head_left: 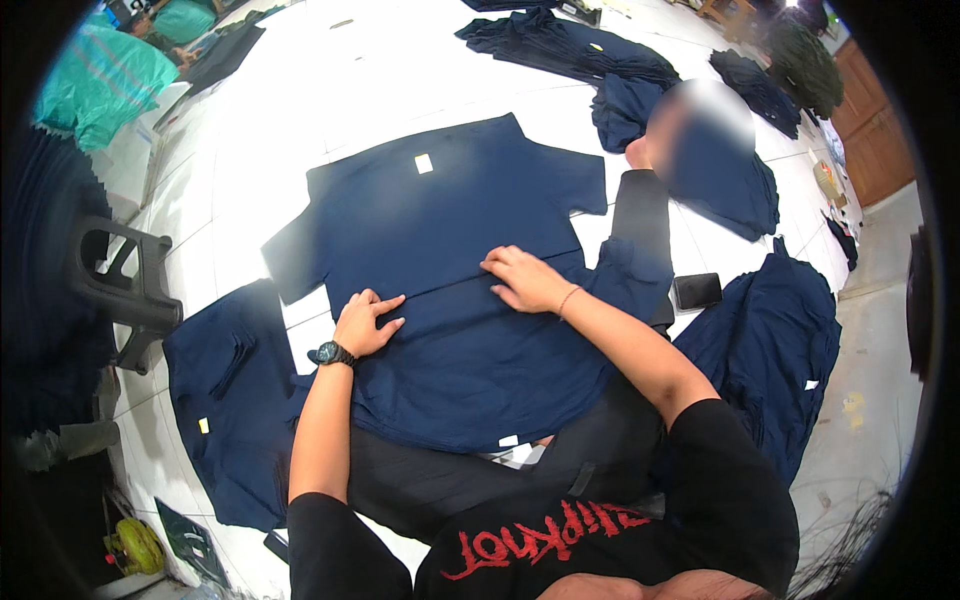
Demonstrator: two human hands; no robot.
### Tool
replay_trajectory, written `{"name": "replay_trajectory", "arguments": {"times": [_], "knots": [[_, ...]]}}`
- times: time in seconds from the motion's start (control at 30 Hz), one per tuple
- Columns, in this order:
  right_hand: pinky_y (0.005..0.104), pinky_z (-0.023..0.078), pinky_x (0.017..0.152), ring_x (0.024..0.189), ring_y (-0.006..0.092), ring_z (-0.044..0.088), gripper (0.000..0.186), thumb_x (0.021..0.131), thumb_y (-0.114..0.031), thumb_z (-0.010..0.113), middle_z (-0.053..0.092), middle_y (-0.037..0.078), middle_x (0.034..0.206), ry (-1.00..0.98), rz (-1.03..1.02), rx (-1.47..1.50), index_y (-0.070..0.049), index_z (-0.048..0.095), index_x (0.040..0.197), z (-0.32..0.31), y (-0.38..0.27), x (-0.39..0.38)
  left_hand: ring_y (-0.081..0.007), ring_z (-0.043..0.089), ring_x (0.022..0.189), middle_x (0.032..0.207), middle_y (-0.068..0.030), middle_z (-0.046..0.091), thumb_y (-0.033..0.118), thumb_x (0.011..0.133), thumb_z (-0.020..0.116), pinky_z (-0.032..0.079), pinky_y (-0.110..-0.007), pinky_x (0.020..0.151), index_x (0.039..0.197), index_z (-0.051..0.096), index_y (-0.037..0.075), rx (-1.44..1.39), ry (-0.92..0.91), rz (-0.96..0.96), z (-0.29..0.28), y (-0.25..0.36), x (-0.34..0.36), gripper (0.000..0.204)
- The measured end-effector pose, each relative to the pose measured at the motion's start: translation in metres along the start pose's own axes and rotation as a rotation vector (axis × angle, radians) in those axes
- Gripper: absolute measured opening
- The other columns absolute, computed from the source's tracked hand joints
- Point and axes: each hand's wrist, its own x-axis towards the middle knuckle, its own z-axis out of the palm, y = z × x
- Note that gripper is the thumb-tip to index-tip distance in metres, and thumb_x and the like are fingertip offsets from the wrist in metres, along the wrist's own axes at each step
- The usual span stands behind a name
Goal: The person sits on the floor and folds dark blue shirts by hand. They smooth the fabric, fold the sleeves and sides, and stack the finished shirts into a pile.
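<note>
A navy T-shirt [440, 215] lies spread on the floor in front of me, with a small pale sticker [423, 163] near its top. Across it runs a straight dark edge or crease; below that, navy cloth [480, 370] reaches over my lap, and I cannot tell whether it is a second garment. My left hand [368, 322], a black watch on its wrist, rests at the left end of this line with thumb and fingers apart. Toward the right end, my right hand [528, 280] lies on the cloth, fingers stretched and thumb apart. Neither hand holds anything visible.
Folded navy garments [235, 390] lie to the left, beside a dark plastic stool [130, 285]. More navy clothing [765, 350] and a dark phone-like rectangle [697, 291] are at the right. Garment piles [570, 50] stand farther back; a green plastic bag [105, 80] is far left.
</note>
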Motion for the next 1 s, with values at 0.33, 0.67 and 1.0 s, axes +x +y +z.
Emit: {"name": "replay_trajectory", "arguments": {"times": [0.33, 0.67, 1.0], "knots": [[0.0492, 0.054, 0.099, 0.110, 0.0393, 0.068, 0.019, 0.101, -0.019, 0.066, 0.070, 0.019, 0.108, -0.191, 0.413, -0.212, -0.001, 0.071, 0.104, -0.041, 0.087, -0.057, -0.0310, 0.068, 0.094, 0.092, -0.0102, 0.069, 0.037, 0.094, 0.080, 0.057, -0.043, 0.089, 0.121, 0.083, 0.020, -0.242, 0.045, -0.107, 0.001, -0.006, 0.011, 0.032], [0.0489, 0.057, 0.088, 0.097, 0.0389, 0.071, 0.020, 0.100, -0.021, 0.073, 0.074, 0.017, 0.103, -0.029, 0.431, -0.100, -0.002, 0.075, 0.104, -0.103, 0.030, -0.084, -0.0405, 0.077, 0.106, 0.107, -0.0245, 0.080, 0.039, 0.089, 0.084, 0.060, -0.050, 0.093, 0.097, 0.082, 0.002, 0.046, 0.016, -0.797, -0.029, -0.058, -0.023, 0.038], [0.0431, 0.055, 0.097, 0.109, 0.0337, 0.071, 0.034, 0.091, -0.031, 0.087, 0.076, 0.012, 0.110, -0.421, 0.127, 0.442, -0.007, 0.080, 0.114, -0.176, -0.081, -0.120, -0.0210, 0.072, 0.093, 0.106, -0.0122, 0.076, 0.012, 0.089, 0.084, 0.057, -0.035, 0.086, 0.112, 0.075, 0.001, -0.417, 0.282, -0.119, -0.062, 0.022, -0.041, 0.027]]}}
